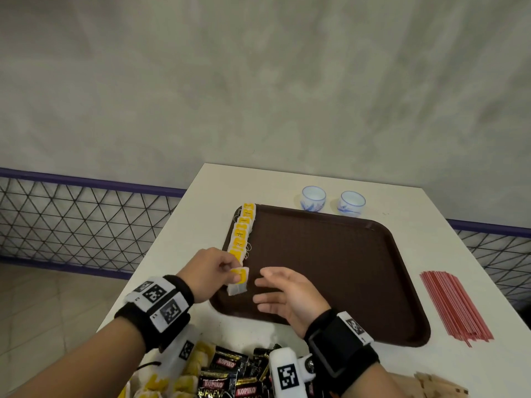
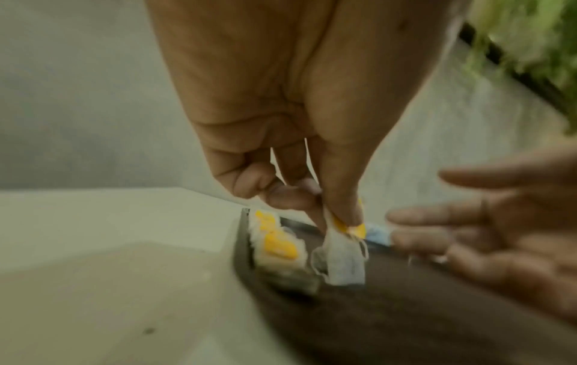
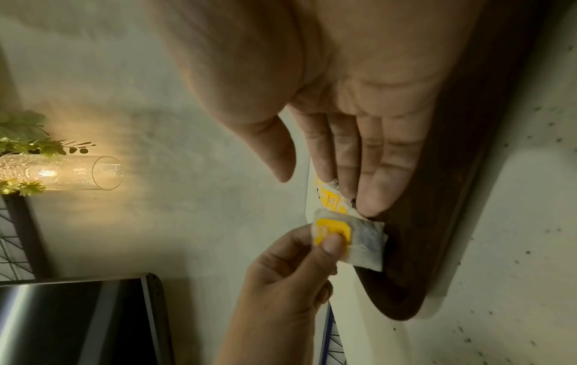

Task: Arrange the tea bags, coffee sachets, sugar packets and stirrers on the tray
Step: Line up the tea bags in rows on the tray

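While pinched by left fingers, tea bag over tray

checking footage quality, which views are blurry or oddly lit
Head view: sharp, evenly lit, wide-angle bending at the edges. Left wrist view: motion blur smears the left hand and the tea bag. Right wrist view: dim, with a warm glow around the glass cylinder.

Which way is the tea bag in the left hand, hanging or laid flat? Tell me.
Hanging. The left hand pinches the tea bag by its yellow tag, its pouch dangling over the tray.
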